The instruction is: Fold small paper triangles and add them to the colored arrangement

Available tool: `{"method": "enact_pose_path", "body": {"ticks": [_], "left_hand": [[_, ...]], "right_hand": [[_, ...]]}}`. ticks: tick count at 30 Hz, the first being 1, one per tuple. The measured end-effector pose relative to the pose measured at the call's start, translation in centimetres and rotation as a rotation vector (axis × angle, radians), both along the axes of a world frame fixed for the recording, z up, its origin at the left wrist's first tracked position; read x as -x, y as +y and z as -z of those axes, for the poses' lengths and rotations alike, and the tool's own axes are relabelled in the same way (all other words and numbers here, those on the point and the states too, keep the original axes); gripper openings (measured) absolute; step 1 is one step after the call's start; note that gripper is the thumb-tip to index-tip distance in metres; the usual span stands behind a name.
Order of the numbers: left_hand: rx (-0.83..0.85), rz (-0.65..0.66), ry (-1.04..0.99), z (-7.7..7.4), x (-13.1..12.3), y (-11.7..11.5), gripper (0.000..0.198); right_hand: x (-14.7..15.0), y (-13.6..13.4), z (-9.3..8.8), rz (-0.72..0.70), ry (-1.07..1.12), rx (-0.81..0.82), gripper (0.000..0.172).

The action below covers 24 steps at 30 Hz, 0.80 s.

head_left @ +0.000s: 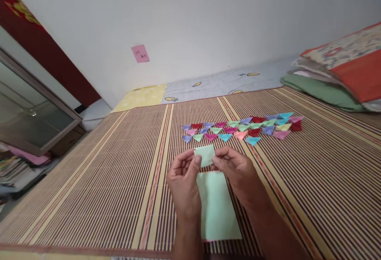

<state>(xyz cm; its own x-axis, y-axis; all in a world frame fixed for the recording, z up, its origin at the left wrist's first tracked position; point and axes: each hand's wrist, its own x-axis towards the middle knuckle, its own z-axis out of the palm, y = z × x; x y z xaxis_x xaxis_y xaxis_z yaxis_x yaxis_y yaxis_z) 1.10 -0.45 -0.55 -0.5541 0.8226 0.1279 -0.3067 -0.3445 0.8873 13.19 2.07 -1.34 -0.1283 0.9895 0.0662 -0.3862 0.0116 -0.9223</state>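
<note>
Both my hands hold a small pale green paper slip [205, 154] just above the striped bamboo mat [119, 180]. My left hand [183, 184] pinches its left edge with thumb and fingers. My right hand [235, 172] pinches its right edge. Under my hands a larger pale green paper sheet [217, 208] lies flat on the mat. Beyond the slip, several small folded paper triangles [242, 128] in pink, red, blue, green and purple lie in rows.
Folded blankets and a pillow [339, 73] are stacked at the right. A patterned sheet [220, 83] runs along the white wall, which bears a pink note [140, 53]. A glass-fronted cabinet [32, 113] and stacked papers [14, 168] stand at the left.
</note>
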Motion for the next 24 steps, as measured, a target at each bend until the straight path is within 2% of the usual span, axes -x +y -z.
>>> {"method": "enact_pose_path", "body": {"ticks": [4,8,16,20,24], "left_hand": [[0.033,0.065,-0.027,0.2,0.4,0.1,0.018],[0.05,0.112,0.086,-0.1,0.5,-0.1,0.015],[0.032,0.17,0.28,-0.6,0.3,-0.6,0.01],[0.001,0.172,0.343,-0.4,0.5,-0.7,0.008],[-0.011,0.175,0.323,-0.6,0.5,-0.7,0.008]], "right_hand": [[-0.2,0.0,0.0,-0.025,-0.039,-0.044,0.018],[-0.4,-0.3,-0.6,0.032,-0.095,-0.133,0.022],[-1.0,-1.0,-1.8,0.162,-0.452,-0.43,0.018],[-0.9,-1.2,-2.1,0.173,-0.531,-0.45,0.023],[-0.8,-1.5,-2.0,0.228,-0.592,-0.496,0.028]]}}
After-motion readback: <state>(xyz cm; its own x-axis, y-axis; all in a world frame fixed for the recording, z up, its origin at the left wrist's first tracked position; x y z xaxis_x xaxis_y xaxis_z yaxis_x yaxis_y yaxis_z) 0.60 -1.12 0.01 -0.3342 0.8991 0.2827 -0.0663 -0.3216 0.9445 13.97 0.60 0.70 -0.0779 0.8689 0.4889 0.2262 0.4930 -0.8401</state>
